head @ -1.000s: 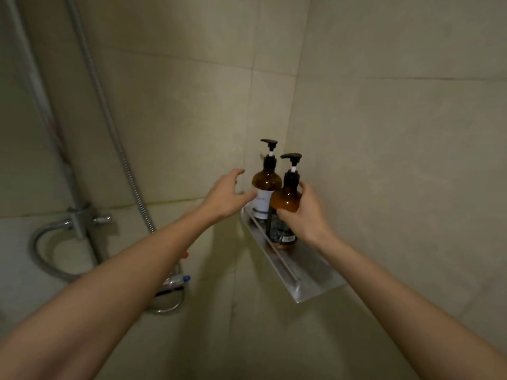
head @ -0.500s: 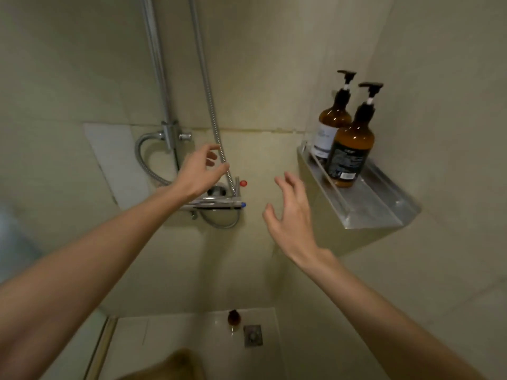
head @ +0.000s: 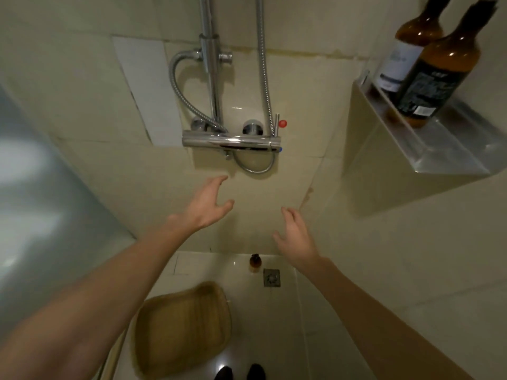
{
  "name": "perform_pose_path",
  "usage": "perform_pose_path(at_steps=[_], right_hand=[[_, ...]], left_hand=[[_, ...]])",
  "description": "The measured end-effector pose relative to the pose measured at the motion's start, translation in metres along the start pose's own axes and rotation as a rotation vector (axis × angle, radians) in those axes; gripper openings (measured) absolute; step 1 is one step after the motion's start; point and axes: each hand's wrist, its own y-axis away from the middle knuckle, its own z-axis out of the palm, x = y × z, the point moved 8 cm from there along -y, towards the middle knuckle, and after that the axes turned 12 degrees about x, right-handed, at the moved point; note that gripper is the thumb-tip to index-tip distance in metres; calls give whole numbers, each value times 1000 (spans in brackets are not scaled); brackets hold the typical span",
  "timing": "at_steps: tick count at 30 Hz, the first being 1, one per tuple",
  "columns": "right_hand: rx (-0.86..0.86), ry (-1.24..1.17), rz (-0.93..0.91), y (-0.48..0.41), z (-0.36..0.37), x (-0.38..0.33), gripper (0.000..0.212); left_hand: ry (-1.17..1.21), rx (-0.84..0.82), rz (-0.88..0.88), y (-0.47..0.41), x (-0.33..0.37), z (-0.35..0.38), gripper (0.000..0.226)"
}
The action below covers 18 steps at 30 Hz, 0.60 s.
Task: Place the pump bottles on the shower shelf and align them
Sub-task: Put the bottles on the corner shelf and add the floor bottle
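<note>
Two amber pump bottles stand side by side on the clear shower shelf (head: 444, 153) at the upper right: one with a white label (head: 403, 56) nearer the corner, one with a dark label (head: 436, 78) in front of it. Their pump heads are cut off by the frame's top edge. A third small amber bottle (head: 255, 263) stands on the floor beside the drain. My left hand (head: 208, 204) and my right hand (head: 295, 237) hang below the shelf, both empty with fingers spread, above the floor bottle.
A chrome shower mixer (head: 231, 141) with riser pipe and hose is fixed to the far wall. The square floor drain (head: 271, 277) sits by the small bottle. A tan mat (head: 183, 327) lies on the floor. A frosted glass panel (head: 41, 201) stands at the left.
My right hand has let go of the dark-label bottle on the shelf. Both hands have dropped away from the shelf, and my view has tilted down to the floor.
</note>
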Motion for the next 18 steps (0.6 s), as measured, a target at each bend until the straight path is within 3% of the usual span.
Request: perform_pose_path(at_steps=[10, 18], right_hand=[[-30, -3, -85, 6, 53, 51, 68], [-88, 4, -13, 0, 131, 127, 67]], left_hand=[[21, -23, -56, 22, -42, 71, 68], [2, -99, -109, 37, -107, 163, 75]])
